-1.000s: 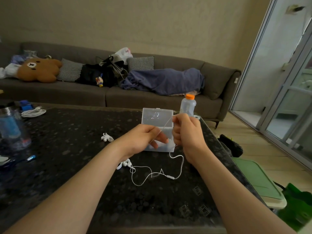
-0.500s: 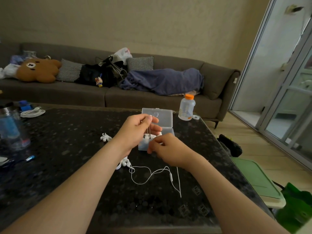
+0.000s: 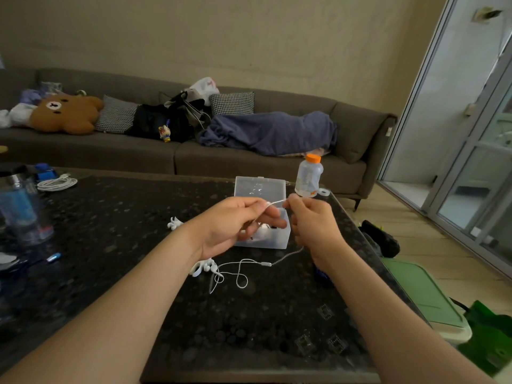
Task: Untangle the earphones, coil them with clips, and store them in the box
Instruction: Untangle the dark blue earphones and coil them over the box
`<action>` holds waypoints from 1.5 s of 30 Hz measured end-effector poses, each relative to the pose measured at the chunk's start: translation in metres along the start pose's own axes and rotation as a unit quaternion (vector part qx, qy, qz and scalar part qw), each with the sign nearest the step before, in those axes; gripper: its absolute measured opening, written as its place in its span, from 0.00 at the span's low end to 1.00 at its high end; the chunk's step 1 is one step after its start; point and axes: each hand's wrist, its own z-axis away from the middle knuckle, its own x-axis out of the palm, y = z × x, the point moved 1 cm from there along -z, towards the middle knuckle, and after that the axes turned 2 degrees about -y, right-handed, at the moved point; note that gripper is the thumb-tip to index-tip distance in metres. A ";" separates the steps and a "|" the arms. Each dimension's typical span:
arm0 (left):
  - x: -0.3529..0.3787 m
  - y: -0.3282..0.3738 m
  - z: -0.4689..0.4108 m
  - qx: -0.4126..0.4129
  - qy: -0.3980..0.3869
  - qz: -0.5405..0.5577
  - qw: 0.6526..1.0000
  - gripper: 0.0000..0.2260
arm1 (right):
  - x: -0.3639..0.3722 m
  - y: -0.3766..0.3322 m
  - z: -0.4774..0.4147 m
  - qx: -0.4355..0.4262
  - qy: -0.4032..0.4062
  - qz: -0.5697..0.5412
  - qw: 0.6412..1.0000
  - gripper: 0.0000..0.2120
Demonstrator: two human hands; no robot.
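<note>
Right hand (image 3: 313,220) risen to 3 o'clock of box (image 3: 266,243); with left hand (image 3: 232,225), pinches earphone cable (image 3: 274,203) taut. Box open: white earphones (image 3: 263,230) inside.

Dark speckled table (image 3: 110,286): clear box (image 3: 266,243) (lid open), orange-capped bottle (image 3: 309,176), earphone cable (image 3: 241,262), white clips (image 3: 175,223), coiled cable (image 3: 56,184).

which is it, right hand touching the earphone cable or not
Touching. The head view shows the right hand pinching the earphone cable, which runs straight across to the left hand.
</note>
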 end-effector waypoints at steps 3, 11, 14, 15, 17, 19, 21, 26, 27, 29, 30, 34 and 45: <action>0.002 0.001 -0.001 0.020 -0.001 0.048 0.999 0.16 | 0.006 0.006 0.005 -0.009 -0.074 0.104 0.992 0.14; -0.004 -0.001 -0.001 0.045 0.100 0.044 0.993 0.15 | 0.024 0.003 0.013 0.039 -0.219 0.120 0.967 0.15; -0.012 -0.008 -0.003 0.061 0.118 -0.074 0.988 0.15 | 0.027 -0.002 0.017 0.024 -0.235 0.102 0.966 0.14; -0.014 -0.010 -0.002 0.062 0.116 -0.119 0.984 0.14 | 0.027 -0.005 0.018 0.012 -0.230 0.069 0.971 0.13; -0.015 -0.011 -0.001 0.050 0.104 -0.185 0.976 0.15 | 0.023 -0.013 0.019 -0.021 -0.203 -0.026 0.979 0.12; -0.013 -0.006 0.002 0.028 0.070 -0.185 0.980 0.16 | 0.016 -0.017 0.019 -0.039 -0.151 -0.122 0.980 0.14; -0.007 0.001 0.004 -0.009 0.043 -0.146 0.988 0.17 | 0.011 -0.017 0.018 -0.036 -0.095 -0.171 0.980 0.14; 0.004 0.004 0.001 -0.024 -0.024 -0.023 0.999 0.17 | 0.007 -0.007 0.009 -0.054 0.026 -0.093 0.994 0.15; 0.003 0.004 0.000 -0.011 -0.021 0.004 1.000 0.17 | 0.006 -0.004 0.007 -0.059 0.037 -0.062 0.996 0.15; 0.002 0.006 -0.001 0.015 -0.008 0.066 0.998 0.16 | 0.006 0.002 0.004 -0.060 0.018 -0.007 0.998 0.15; 0.002 0.007 -0.001 0.026 0.003 0.095 0.995 0.16 | 0.007 0.005 0.003 -0.056 -0.007 0.018 0.998 0.16; -0.001 0.005 -0.004 0.058 0.082 0.071 0.992 0.15 | 0.016 0.006 0.009 -0.007 -0.131 0.077 0.988 0.16; -0.011 -0.009 -0.004 0.044 0.074 -0.286 0.954 0.16 | 0.018 -0.004 0.016 -0.073 -0.203 0.178 0.960 0.09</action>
